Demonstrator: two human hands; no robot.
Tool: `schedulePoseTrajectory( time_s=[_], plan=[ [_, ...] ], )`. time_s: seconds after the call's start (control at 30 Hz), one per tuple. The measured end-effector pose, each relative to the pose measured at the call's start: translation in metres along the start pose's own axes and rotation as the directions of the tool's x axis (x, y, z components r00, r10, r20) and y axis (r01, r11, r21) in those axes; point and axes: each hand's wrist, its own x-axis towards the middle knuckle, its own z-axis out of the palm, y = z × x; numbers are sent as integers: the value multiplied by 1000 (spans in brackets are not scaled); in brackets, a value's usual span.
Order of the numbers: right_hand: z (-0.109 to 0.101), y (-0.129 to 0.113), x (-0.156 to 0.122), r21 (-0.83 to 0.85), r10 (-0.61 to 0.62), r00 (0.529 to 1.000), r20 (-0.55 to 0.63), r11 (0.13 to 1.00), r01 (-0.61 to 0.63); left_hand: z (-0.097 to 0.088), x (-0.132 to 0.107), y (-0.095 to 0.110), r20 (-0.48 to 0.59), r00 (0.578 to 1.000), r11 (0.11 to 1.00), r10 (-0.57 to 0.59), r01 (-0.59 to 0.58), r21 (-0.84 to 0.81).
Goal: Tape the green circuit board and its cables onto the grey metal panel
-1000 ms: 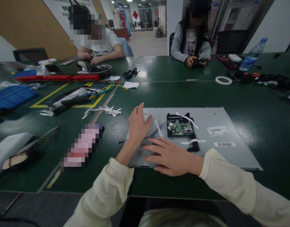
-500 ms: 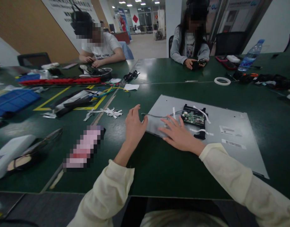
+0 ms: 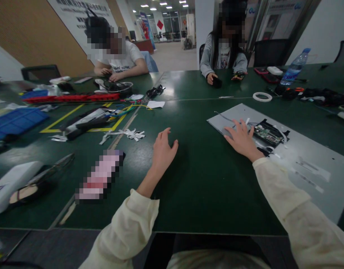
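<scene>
A large grey metal panel [image 3: 314,149] lies flat on the dark green table [image 3: 205,186], turned at an angle to the right. A small green circuit board in a black frame [image 3: 268,133] sits on it, with white tape strips and thin wires around it. My right hand [image 3: 241,140] lies flat on the panel's near left corner, fingers spread, just left of the board. My left hand [image 3: 162,151] hovers over bare table left of the panel, fingers apart, holding nothing.
A blurred pink object [image 3: 100,173] and a white case [image 3: 12,183] lie at the left. White tape scraps [image 3: 127,133], cables, red [image 3: 71,98] and blue trays [image 3: 16,119] sit further back. A tape roll [image 3: 262,96] and water bottle [image 3: 293,69] stand far right. Two people sit across the table.
My right hand has slid and turned the grey panel away to the right. My left hand has come off the panel and stays over the table.
</scene>
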Motion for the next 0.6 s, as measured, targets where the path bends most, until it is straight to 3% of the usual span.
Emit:
schedulePoseTrajectory(
  time_s=[0.3,0.5,0.6],
  plan=[
    [2,47,-4,-136,217,973,-84,964,-227,2,-1,0,43,999,1000,24,-23,-14],
    [-9,61,-13,-189,247,967,60,954,-231,3,-3,2,90,995,999,48,-47,-14],
    [-10,72,-18,-186,302,951,58,940,-287,4,-4,2,120,992,999,41,-40,-8]
  ],
)
